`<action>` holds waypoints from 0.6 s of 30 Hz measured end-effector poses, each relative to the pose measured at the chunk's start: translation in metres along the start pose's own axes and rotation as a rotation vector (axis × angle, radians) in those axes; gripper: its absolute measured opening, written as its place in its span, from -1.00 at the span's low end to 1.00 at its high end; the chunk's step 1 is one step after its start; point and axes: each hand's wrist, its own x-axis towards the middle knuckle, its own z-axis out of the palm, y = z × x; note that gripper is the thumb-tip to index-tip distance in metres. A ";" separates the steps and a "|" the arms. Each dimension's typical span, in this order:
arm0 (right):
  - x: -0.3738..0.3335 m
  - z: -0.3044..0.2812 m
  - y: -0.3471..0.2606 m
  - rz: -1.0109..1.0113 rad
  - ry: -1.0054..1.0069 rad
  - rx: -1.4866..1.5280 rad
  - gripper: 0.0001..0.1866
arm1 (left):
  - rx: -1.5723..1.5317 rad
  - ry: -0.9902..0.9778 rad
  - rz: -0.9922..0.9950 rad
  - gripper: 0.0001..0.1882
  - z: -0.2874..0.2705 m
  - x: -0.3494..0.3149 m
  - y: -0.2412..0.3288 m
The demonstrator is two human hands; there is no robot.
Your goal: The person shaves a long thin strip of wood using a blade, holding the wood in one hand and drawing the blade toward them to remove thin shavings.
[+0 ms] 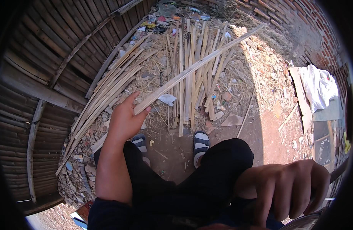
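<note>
My left hand (124, 118) grips the near end of a long, pale wooden strip (191, 73) between the thumb and fingers. The strip slants up and away to the right, passing over a loose pile of similar strips (187, 96) on the ground. At the lower right, close to the camera, my right hand (287, 188) is closed with its knuckles up. A dark brown, handle-like piece (339, 171) sticks out beside its fingers, and a curved shiny edge (306, 221) shows below. What the right hand holds is mostly hidden.
More long strips (107, 94) lie along the slatted wall (50, 96) on the left. Rubble, straw and scraps cover the ground. A brick wall (299, 23) stands at the far right, with a white cloth (318, 86) below it. My sandalled feet are in front of me.
</note>
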 end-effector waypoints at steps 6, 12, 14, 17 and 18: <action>0.015 -0.020 0.020 -0.074 -0.197 0.066 -0.80 | 0.000 -0.025 -0.042 -0.26 -0.002 -0.001 0.008; 0.019 -0.022 0.016 -0.063 -0.255 0.060 -0.81 | 0.012 -0.008 -0.007 -0.26 0.002 0.000 0.001; 0.017 -0.021 0.015 -0.073 -0.250 0.053 -0.82 | 0.034 -0.003 0.002 -0.27 0.001 0.000 0.001; 0.015 -0.020 0.014 -0.079 -0.224 0.076 -0.83 | 0.051 -0.021 -0.008 -0.27 0.001 0.001 0.006; 0.015 -0.020 0.014 -0.077 -0.228 0.069 -0.83 | 0.048 -0.028 -0.019 -0.27 -0.001 0.000 0.009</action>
